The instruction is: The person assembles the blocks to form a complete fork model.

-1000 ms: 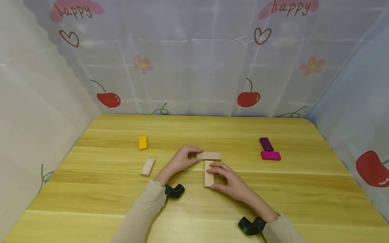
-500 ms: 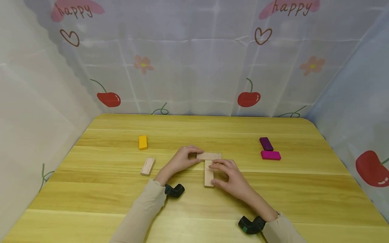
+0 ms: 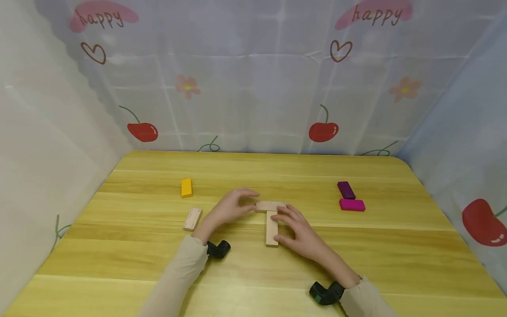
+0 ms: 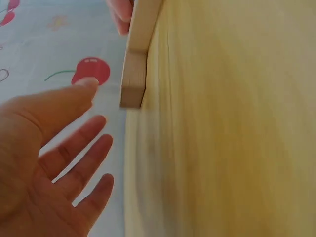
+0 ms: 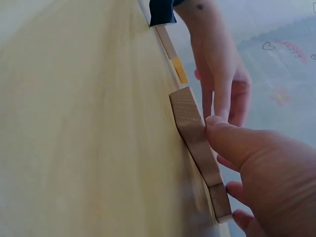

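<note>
Two plain wooden blocks lie flat on the table in a T shape. The crosswise block (image 3: 270,206) is on the far side, and the lengthwise block (image 3: 271,231) meets it from the near side. My left hand (image 3: 227,209) stands just left of the crosswise block, thumb and fingers spread with nothing between them; the left wrist view shows a gap between the thumb and the wood. My right hand (image 3: 299,231) rests lightly at the T's right side. Its thumb touches the lengthwise block (image 5: 197,148), and its fingertips lie by the crosswise block's right end.
Another plain block (image 3: 192,219) lies left of my left hand, with a yellow block (image 3: 186,188) beyond it. At the right, a purple block (image 3: 346,189) lies close to a magenta block (image 3: 352,205). A printed curtain (image 3: 245,88) hangs behind the table.
My left hand has let go of the crosswise block's left end and moved a little left. The right fingers have shifted slightly farther forward, toward the crosswise block. The T has stayed in place.
</note>
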